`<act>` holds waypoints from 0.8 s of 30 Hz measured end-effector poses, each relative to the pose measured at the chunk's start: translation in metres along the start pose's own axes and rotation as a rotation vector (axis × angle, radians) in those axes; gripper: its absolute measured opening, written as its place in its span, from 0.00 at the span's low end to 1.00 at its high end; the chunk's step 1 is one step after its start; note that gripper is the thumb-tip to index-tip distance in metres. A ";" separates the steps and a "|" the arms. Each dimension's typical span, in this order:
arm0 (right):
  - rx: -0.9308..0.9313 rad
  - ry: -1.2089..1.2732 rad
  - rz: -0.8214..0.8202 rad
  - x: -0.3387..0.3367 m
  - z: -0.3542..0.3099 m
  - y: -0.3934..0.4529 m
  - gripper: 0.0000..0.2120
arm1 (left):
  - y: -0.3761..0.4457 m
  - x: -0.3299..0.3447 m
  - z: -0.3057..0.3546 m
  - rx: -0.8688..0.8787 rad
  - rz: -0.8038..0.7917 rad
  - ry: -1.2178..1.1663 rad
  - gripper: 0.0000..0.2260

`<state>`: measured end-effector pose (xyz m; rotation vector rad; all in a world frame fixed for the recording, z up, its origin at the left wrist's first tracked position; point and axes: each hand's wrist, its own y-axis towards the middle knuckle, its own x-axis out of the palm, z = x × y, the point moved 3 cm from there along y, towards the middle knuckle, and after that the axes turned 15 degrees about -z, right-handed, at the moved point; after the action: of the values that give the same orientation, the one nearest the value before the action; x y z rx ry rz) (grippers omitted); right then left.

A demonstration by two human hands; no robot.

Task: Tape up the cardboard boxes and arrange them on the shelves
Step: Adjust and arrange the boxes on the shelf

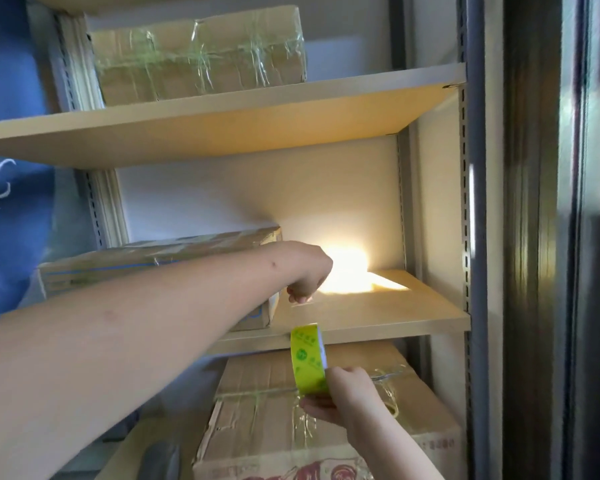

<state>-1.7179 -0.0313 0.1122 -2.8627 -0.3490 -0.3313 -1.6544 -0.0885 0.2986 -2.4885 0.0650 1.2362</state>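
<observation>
Green tape (309,362) — a roll stood on edge — is pinched in the right hand (340,396), fingers curled round its lower rim, thumb on the near side. It hangs just above the big box (326,441) on the lowest visible level, a carton already crossed with shiny strips and printed in red along its front edge.

Above that, the left arm reaches across to the middle shelf (378,317). The left hand (307,275) is bent down at the wrist, fingers curled at the right end of the flat box (153,268), which lies on the left part of that board; whether they grip the box or only press against it I cannot tell, as the fingertips are half hidden and glare washes them out. A bright patch of light falls on the shelf just to the right of the hand.

Farther up, the top shelf (257,109) carries a taped box (201,53) — wrapped in several bands, set toward the left.
</observation>
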 end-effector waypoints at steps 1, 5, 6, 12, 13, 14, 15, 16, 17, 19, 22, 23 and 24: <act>0.015 -0.008 -0.006 0.000 -0.001 0.002 0.13 | 0.008 0.004 0.000 -0.006 -0.014 -0.011 0.06; 0.087 -0.047 -0.071 -0.001 0.011 0.009 0.14 | 0.028 0.022 0.017 -0.018 -0.025 0.072 0.02; 0.101 -0.053 -0.094 0.000 0.016 0.009 0.14 | 0.033 0.025 0.021 -0.030 -0.021 0.103 0.07; 0.124 -0.017 -0.179 0.003 0.020 0.010 0.16 | 0.050 0.026 0.020 -0.117 -0.123 -0.001 0.05; 0.122 -0.016 -0.183 0.003 0.020 0.010 0.16 | 0.054 0.026 0.018 -0.127 -0.128 -0.023 0.13; 0.119 -0.011 -0.181 0.004 0.021 0.010 0.17 | 0.057 0.026 0.016 -0.129 -0.144 -0.032 0.20; 0.118 -0.009 -0.174 0.004 0.020 0.010 0.17 | 0.059 0.025 0.013 -0.136 -0.138 -0.039 0.25; 0.121 -0.010 -0.165 0.004 0.020 0.010 0.16 | 0.063 0.023 0.010 -0.148 -0.120 -0.043 0.30; 0.129 -0.019 -0.155 0.004 0.021 0.009 0.15 | 0.065 0.021 0.006 -0.166 -0.111 -0.042 0.34; 0.135 -0.070 -0.122 0.001 0.022 0.005 0.13 | 0.062 0.019 0.000 -0.179 -0.086 -0.047 0.32; 0.037 -0.213 0.003 -0.018 0.021 0.002 0.09 | 0.050 0.024 -0.003 -0.112 0.264 -0.150 0.08; -0.012 -0.279 0.067 -0.027 0.019 0.001 0.09 | 0.042 0.029 -0.003 -0.097 0.396 -0.220 0.06; -0.062 -0.353 0.131 -0.036 0.016 -0.001 0.09 | 0.036 0.038 -0.003 -0.054 0.482 -0.315 0.07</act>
<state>-1.7489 -0.0339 0.0881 -2.9815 -0.2128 0.1939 -1.6358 -0.1186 0.2605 -2.3629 0.5844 1.8272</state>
